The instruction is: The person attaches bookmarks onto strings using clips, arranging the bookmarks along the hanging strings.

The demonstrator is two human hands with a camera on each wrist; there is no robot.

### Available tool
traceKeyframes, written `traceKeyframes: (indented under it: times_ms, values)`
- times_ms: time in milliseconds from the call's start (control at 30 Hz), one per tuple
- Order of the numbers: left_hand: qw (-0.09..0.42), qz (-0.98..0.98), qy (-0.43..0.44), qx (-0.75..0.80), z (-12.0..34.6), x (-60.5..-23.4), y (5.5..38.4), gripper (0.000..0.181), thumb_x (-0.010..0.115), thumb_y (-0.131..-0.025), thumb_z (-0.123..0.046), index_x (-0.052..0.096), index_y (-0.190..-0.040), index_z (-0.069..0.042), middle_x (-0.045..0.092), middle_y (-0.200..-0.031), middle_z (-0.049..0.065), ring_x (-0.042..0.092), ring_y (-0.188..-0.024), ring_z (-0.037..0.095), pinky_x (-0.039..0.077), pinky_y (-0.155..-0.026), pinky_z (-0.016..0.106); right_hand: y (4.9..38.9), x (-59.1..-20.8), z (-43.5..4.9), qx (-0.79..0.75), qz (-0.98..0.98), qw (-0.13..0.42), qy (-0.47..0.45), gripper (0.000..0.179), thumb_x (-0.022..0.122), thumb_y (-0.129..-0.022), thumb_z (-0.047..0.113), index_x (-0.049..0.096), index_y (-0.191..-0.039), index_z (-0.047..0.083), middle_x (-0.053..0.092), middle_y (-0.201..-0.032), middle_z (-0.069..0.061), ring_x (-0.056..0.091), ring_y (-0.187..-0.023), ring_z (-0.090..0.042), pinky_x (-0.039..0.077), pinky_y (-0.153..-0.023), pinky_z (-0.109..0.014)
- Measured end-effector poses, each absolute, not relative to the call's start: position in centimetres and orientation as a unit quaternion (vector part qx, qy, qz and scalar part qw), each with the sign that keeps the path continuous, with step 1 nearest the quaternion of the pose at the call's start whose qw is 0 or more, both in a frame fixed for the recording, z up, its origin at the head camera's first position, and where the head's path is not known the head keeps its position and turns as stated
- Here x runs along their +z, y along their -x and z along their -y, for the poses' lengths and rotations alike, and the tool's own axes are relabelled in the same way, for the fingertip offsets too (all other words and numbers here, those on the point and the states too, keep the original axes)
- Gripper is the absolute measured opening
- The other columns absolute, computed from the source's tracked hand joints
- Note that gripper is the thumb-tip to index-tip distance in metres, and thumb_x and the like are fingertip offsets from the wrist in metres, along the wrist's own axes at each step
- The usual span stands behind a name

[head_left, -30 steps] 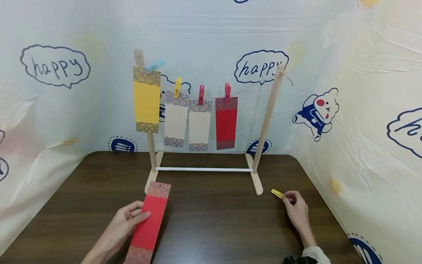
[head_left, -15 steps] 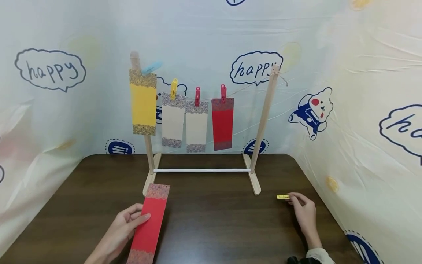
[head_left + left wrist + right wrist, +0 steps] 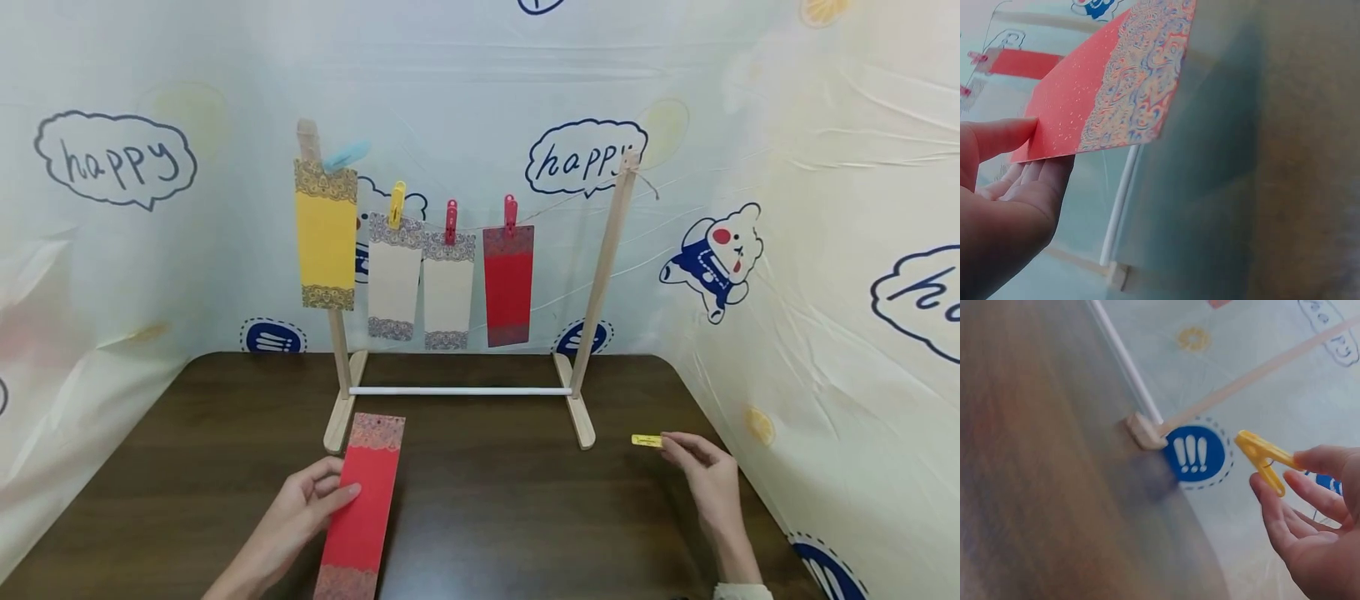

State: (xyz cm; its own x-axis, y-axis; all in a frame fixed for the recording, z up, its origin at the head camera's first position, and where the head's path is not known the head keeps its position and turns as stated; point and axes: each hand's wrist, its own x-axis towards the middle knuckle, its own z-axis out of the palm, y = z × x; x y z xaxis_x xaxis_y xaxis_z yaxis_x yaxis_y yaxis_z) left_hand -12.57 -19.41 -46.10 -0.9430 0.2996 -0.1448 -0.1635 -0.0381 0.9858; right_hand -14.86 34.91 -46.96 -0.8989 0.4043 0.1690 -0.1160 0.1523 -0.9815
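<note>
Between thumb and fingers, my left hand (image 3: 300,512) pinches the left edge of a red paper envelope (image 3: 363,500) with patterned bands at both ends. The left wrist view shows the thumb on one face of the envelope (image 3: 1075,103) and the fingers behind it. Over the right side of the table, my right hand (image 3: 708,479) holds a yellow clothespin (image 3: 647,441) by its handle ends. In the right wrist view the clothespin (image 3: 1260,450) points away from the fingertips, its tip gripping nothing.
A wooden stand with a white crossbar (image 3: 461,391) bears a string. Clipped along it hang a yellow envelope (image 3: 326,237), two white envelopes (image 3: 395,279) and a red envelope (image 3: 508,287), under blue, yellow and red clothespins. A printed curtain surrounds the dark table (image 3: 480,517).
My left hand has shifted slightly right with the red envelope. The right hand has moved right, and the yellow clothespin has turned from slanted to nearly level.
</note>
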Motion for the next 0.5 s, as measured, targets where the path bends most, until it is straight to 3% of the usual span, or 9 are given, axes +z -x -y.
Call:
traceKeyframes:
  times_ms: [133,333,500]
  values:
    - [0.145,-0.694,-0.054,0.703,18.7,-45.3,12.9,0.034,0.065,-0.097,-0.014,0.050,-0.122,0.002,0.072,-0.102,0.008,0.070,-0.081,0.024,0.060,-0.076,0.040,14.4,-45.6,-34.5,0.656,0.729,0.186,0.057,0.034,0.075,-0.088,0.006,0.064,-0.111,-0.016,0.075,-0.093,-0.003,0.074,-0.082,-0.012,0.057,-0.077,-0.023]
    - [0.122,-0.716,-0.074,0.684,17.9,-44.3,13.3,0.035,0.066,-0.096,-0.013,0.049,-0.121,0.005,0.072,-0.102,0.011,0.070,-0.078,0.025,0.060,-0.073,0.038,13.7,-43.5,-34.2,0.648,0.736,0.195,-0.026,0.028,0.061,-0.098,0.004,0.060,-0.113,-0.020,0.072,-0.099,-0.013,0.073,-0.084,-0.022,0.059,-0.077,-0.033]
    - [0.113,-0.721,-0.106,0.675,17.0,-43.5,13.8,0.037,0.065,-0.096,-0.011,0.048,-0.123,0.008,0.071,-0.107,0.017,0.071,-0.080,0.026,0.060,-0.073,0.035,13.2,-41.5,-34.1,0.593,0.779,0.199,-0.039,0.028,0.057,-0.102,0.010,0.061,-0.116,-0.014,0.071,-0.096,-0.011,0.070,-0.078,-0.016,0.058,-0.073,-0.026]
